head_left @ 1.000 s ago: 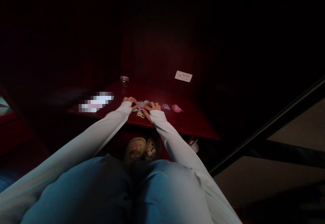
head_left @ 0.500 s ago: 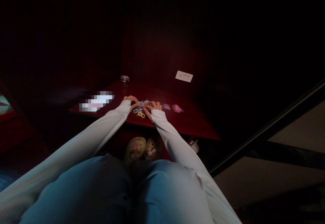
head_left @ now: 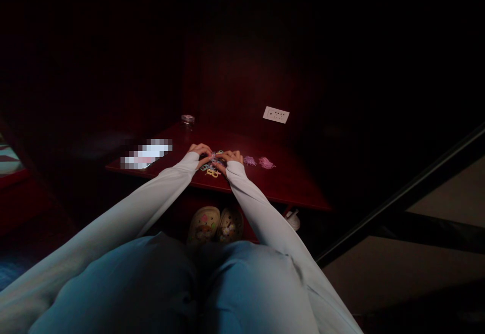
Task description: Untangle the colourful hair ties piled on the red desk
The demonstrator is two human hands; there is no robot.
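A mixed pile of small coloured hair ties (head_left: 216, 164) lies on the dark red table near its front edge. My left hand (head_left: 201, 153) reaches into the pile from the left, its fingers bent and pinched on hair ties. From the right, my right hand (head_left: 230, 159) bends over the same pile, thumb and fingers closing on hair ties there. The two sets of fingertips nearly meet and partly hide the pile. Yellow hair ties (head_left: 212, 173) lie in front of them. To the right sit a purple bunch of hair ties (head_left: 250, 160) and a pink bunch of hair ties (head_left: 267, 162).
A lidded clear jar (head_left: 188, 122) stands at the back left of the table (head_left: 280, 185). At the left edge lies a bright, pixelated flat object (head_left: 147, 154). A socket panel (head_left: 276, 114) is on the wall behind. Clogs (head_left: 204, 224) show below the table.
My left hand has come slightly right and its fingertips are nearer the right hand's. The right hand stays over the pile. The whole view has shifted a little.
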